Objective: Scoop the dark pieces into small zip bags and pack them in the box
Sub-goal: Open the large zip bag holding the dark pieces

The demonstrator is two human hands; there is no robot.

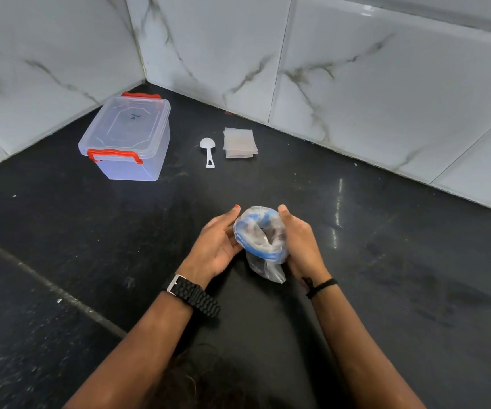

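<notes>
Two bare hands hold a clear plastic bag with a blue zip rim [260, 240] just above the black stone worktop [385, 276]. The left hand [219, 246] cups the bag's left side, fingers long and only a little bent, so its grip is loose and flat against the plastic. The right hand [300, 243] curls round the bag's right side, thumb up near the top, so this grip is closed on the bag. The bag's mouth is rolled open and faces up, toward the camera. Its long way runs from the far rim down to a loose clear corner that hangs between the two wrists. Dark pieces [278, 233] seem to sit inside, but the plastic is crinkly and it is hard to be sure.

A black watch [194, 295] is on the left wrist, and a thin black band [322, 286] is on the right wrist.

Far beyond the left hand, near the corner of the white marble wall tiles [356, 69], stands a clear plastic box with red clips [127, 137], and its lid is on. Straight beyond both hands lies a small white plastic scoop [208, 149], bowl at the far end, handle pointing back at the hands. Just right of the scoop is a little stack of small flat clear zip bags [239, 142], lying flat.
</notes>
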